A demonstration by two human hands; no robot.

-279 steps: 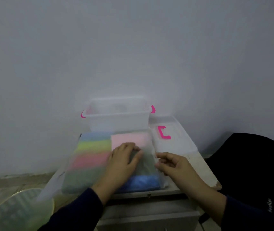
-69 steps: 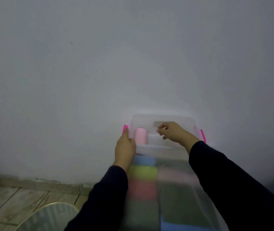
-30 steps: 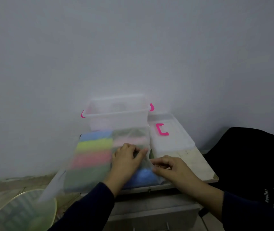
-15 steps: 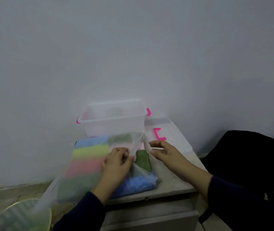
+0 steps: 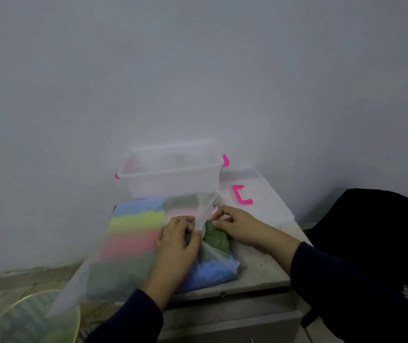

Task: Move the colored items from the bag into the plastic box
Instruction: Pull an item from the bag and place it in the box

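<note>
A clear plastic bag (image 5: 113, 263) lies on the small table, packed with folded coloured items: blue, yellow, pink and green stacks on the left, a green item (image 5: 216, 240) and a blue item (image 5: 212, 271) on the right. My left hand (image 5: 178, 240) pinches the bag's film at its opening, which is pulled up into a peak. My right hand (image 5: 237, 225) pinches the other side of the opening, just above the green item. Behind the bag stands the clear plastic box (image 5: 173, 177) with pink latches.
The box's clear lid (image 5: 259, 201) with a pink clip lies to the right of the box. A black bag or chair (image 5: 371, 233) stands at the table's right. A round glass surface (image 5: 24, 320) sits low on the left. A wall is close behind.
Both hands have come together at the bag's opening and lifted its film higher. The green item shows more at the mouth. The view shifted slightly.
</note>
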